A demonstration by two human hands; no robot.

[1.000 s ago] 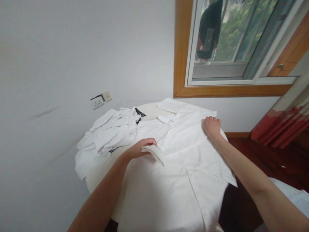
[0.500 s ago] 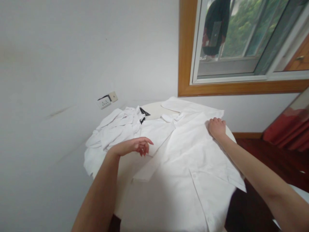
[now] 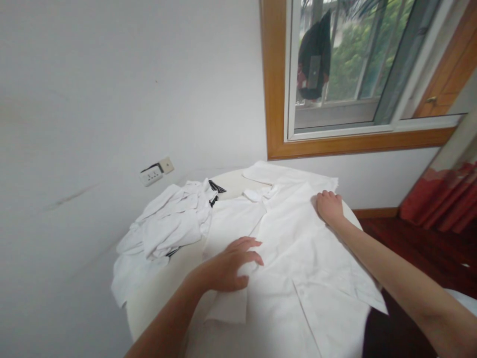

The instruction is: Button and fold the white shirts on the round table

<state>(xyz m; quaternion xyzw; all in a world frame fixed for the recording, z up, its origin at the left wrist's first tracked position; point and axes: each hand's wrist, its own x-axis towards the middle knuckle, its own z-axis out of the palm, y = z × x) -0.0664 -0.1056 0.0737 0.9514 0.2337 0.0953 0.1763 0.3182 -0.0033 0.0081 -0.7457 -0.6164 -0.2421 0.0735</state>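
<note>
A white button-up shirt [image 3: 283, 248] lies spread over the round table, its collar [image 3: 257, 193] toward the wall. My left hand [image 3: 233, 263] is over the shirt's left sleeve [image 3: 229, 308], fingers bent and apart, seeming to touch the cloth. On the far right side of the shirt, near its other sleeve, my right hand [image 3: 328, 205] rests with fingers curled together on the fabric; the fingertips are hidden. A heap of white clothes [image 3: 175, 214] with black striped bits sits left of the shirt.
The pale round table [image 3: 164, 293] stands against a white wall with a socket [image 3: 151, 175]. A wood-framed window [image 3: 276, 89] is at upper right. Red and cream curtains [image 3: 439, 194] hang at the right, above a dark red floor [image 3: 387, 238].
My left hand has moved right and nearer to me, from above the shirt's left edge onto its sleeve, and its fingers have spread. My right hand stays on the same spot of cloth.
</note>
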